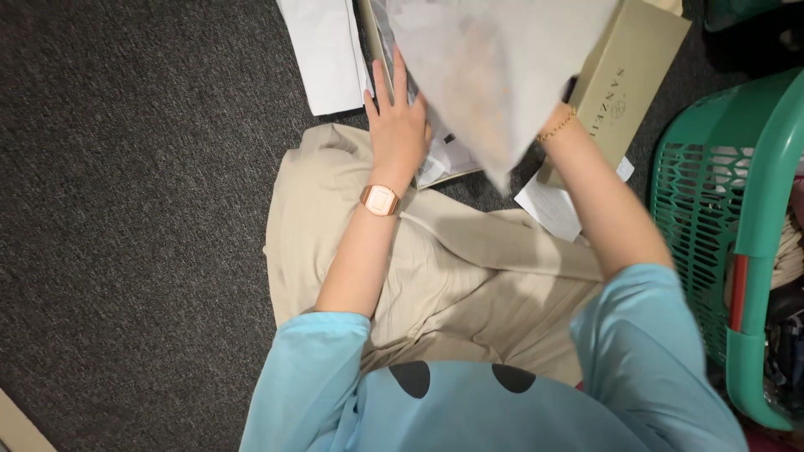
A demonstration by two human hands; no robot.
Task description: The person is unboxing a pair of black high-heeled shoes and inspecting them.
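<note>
A large sheet of white tissue paper (pixel 494 75) hung in the air over the open box, blurred, its lower corner pointing down toward the beige garment. The right hand (pixel 569 88) was almost wholly hidden behind that sheet; only the wrist with a thin gold bracelet (pixel 558 125) showed, so I could not tell how its grip was set, though the paper seemed to be lifted from that side. The left hand (pixel 398 125) lay flat with its fingers spread, pressing down at the near edge of the box on papers (pixel 444 159) lying there, pinching nothing. A rose-gold square watch (pixel 380 200) sat on that wrist.

Just beyond the sheet stood a tan cardboard box lid (pixel 628 75), tilted. A white folded sheet (pixel 322 54) lay on the dark grey carpet (pixel 126 209) to the left. The beige garment (pixel 469 276) spread across the floor under both forearms. A green plastic laundry basket (pixel 737 209) stood at the right edge.
</note>
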